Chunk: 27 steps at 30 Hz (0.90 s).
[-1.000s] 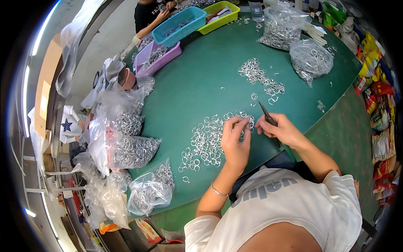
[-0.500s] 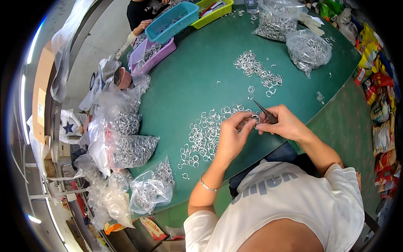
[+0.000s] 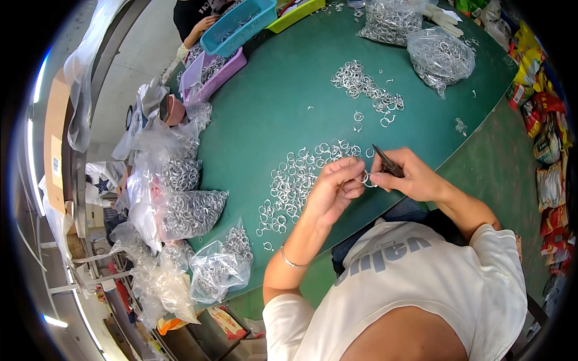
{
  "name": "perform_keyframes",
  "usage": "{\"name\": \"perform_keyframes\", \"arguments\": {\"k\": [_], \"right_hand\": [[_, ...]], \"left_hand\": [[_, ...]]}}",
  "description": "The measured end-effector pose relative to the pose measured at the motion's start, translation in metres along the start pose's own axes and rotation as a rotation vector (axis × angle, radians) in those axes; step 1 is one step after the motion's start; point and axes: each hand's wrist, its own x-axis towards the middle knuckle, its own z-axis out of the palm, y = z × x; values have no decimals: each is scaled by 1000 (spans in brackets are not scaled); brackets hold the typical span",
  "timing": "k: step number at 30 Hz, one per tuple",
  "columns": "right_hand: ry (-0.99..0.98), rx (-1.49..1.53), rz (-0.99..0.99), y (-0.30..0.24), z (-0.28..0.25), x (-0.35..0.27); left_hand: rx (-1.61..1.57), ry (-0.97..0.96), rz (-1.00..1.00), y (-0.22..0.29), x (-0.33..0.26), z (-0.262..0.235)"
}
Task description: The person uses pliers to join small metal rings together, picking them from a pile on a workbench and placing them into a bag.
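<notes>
My left hand (image 3: 337,189) is closed, fingers curled and fingertips pressed to a small silvery metal ring (image 3: 366,179). My right hand (image 3: 418,175) grips a dark pointed hand tool (image 3: 390,165), its narrow tip aimed up and away from me. The right thumb and fingertips meet the ring's other side, so it sits between both hands; which fingers bear it is partly hidden. Just beyond and left of my hands, many similar rings (image 3: 295,180) lie spread on the green tabletop (image 3: 259,114). A single loose ring (image 3: 369,153) rests near the tool's tip.
A second ring pile (image 3: 355,79) lies farther off. Clear bags of rings (image 3: 441,63) stand at the far right; more bags (image 3: 192,213) line the left edge. Blue (image 3: 238,30), purple (image 3: 226,71) and yellow-green baskets (image 3: 295,16) stand far left, near another person's hand (image 3: 205,25).
The tool has turned a little more upright in my right hand. My left hand has rolled, showing more of its palm side, and the ring between my hands shows more plainly.
</notes>
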Motion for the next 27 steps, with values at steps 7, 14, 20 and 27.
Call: {"name": "perform_keyframes", "arguments": {"k": [7, 14, 20, 27], "right_hand": [[-31, -17, 11, -10, 0, -4], [-20, -22, 86, 5, -12, -1], [86, 6, 81, 7, -21, 2], [511, -93, -136, 31, -37, 17]], "left_hand": [[24, -21, 89, -8, -8, 1], [498, 146, 281, -13, 3, -8], [699, 214, 347, -13, 12, -7], [265, 347, 336, -8, 26, -24]]}}
